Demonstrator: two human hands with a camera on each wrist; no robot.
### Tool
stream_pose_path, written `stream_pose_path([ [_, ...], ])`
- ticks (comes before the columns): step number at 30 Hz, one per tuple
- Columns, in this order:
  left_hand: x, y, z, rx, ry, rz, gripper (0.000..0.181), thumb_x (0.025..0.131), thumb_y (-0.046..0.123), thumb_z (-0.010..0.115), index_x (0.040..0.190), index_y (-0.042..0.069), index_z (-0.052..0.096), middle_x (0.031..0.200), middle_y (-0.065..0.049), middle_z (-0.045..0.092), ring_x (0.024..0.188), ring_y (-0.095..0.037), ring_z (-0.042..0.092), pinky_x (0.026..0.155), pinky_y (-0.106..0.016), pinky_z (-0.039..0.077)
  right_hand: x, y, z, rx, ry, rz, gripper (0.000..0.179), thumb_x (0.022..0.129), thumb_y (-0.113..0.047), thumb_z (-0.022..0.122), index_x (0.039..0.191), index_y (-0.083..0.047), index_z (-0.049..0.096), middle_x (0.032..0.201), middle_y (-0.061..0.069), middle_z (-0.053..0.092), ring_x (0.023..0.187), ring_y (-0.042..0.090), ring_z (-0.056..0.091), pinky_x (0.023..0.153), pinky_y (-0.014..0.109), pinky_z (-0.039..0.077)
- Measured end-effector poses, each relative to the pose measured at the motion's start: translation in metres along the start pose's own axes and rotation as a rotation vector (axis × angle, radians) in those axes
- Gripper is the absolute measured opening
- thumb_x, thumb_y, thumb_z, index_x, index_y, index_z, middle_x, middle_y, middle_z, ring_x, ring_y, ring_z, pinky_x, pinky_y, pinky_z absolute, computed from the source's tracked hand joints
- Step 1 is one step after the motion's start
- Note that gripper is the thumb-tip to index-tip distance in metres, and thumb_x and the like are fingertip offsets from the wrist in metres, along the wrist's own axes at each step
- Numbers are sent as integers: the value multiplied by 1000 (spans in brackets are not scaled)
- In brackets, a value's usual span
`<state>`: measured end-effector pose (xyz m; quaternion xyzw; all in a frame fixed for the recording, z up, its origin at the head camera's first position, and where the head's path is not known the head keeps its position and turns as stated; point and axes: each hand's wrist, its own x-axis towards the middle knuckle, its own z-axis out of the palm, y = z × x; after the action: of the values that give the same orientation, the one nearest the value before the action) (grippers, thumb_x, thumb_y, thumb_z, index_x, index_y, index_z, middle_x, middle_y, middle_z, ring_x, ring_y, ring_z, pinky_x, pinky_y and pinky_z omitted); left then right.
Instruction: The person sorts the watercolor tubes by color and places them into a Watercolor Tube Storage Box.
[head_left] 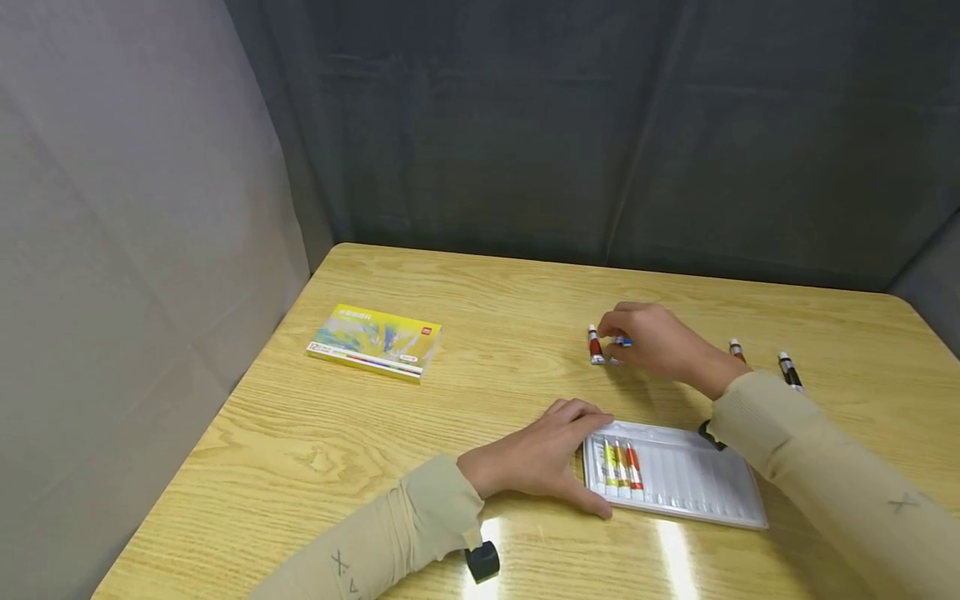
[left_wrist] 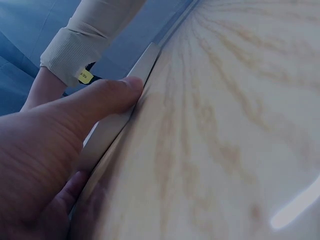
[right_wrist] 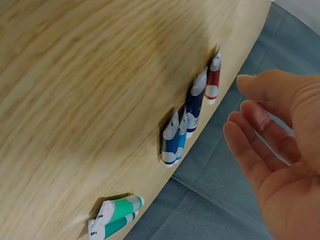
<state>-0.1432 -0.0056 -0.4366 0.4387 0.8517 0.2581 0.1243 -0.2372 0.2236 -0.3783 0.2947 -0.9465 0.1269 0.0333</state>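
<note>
A white plastic paint tray (head_left: 693, 475) lies on the table, with several paint tubes (head_left: 622, 468) lined up in its left end. My left hand (head_left: 543, 454) grips that end, fingers at the back corner and thumb along the front edge; the left wrist view shows the thumb (left_wrist: 112, 95) pressed on the tray's side. Beyond the tray, my right hand (head_left: 652, 342) hovers by a dark red paint tube (head_left: 595, 346). In the right wrist view its fingers are loosely bent with nothing between them, beside a dark blue tube (right_wrist: 196, 102), a blue tube (right_wrist: 170, 140) and a light blue tube (right_wrist: 182, 137).
A yellow paint box (head_left: 375, 340) lies at the far left of the table. To the right are a brown-orange tube (head_left: 737, 348) and a black tube (head_left: 790, 371). Two green tubes (right_wrist: 117, 212) show in the right wrist view. Dark curtain (head_left: 480, 142) hangs behind the table.
</note>
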Motion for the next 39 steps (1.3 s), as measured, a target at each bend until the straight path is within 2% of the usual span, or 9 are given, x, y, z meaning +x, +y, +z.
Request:
stream_pose_path([
  [8, 0, 0, -1, 3, -11, -15, 106, 78, 63, 82, 162, 17, 35, 159, 1, 40, 145, -14, 37, 122, -24, 37, 10, 4, 8, -21, -67, -41, 27, 87, 6, 74, 102, -17, 78, 107, 3, 72, 102, 24, 70, 88, 46, 60],
  [18, 0, 0, -1, 11, -8, -8, 106, 78, 63, 82, 161, 16, 36, 158, 0, 41, 143, -14, 38, 122, -23, 36, 21, 3, 16, -31, -100, -109, 22, 84, 3, 81, 97, -15, 79, 100, 1, 73, 95, 19, 69, 87, 43, 61],
  [29, 1, 0, -1, 21, -10, -5, 106, 79, 64, 82, 161, 16, 35, 159, 0, 41, 144, -14, 38, 122, -23, 35, 28, 4, 22, -59, -98, -151, 15, 86, 0, 80, 96, -11, 80, 97, 3, 77, 91, 18, 72, 86, 42, 62],
  [36, 1, -1, 0, 22, -9, -4, 106, 78, 63, 82, 161, 17, 35, 158, 0, 41, 144, -14, 38, 122, -22, 36, 32, 2, 24, -42, -136, -128, 17, 88, -1, 78, 101, -12, 76, 94, 1, 75, 84, 12, 66, 80, 38, 60],
  [39, 2, -1, 0, 23, -8, -6, 106, 78, 64, 82, 161, 17, 35, 158, 1, 41, 144, -13, 38, 122, -22, 36, 32, 1, 24, -40, -127, -134, 16, 88, -2, 79, 100, -11, 75, 93, 1, 73, 81, 11, 63, 78, 36, 59],
])
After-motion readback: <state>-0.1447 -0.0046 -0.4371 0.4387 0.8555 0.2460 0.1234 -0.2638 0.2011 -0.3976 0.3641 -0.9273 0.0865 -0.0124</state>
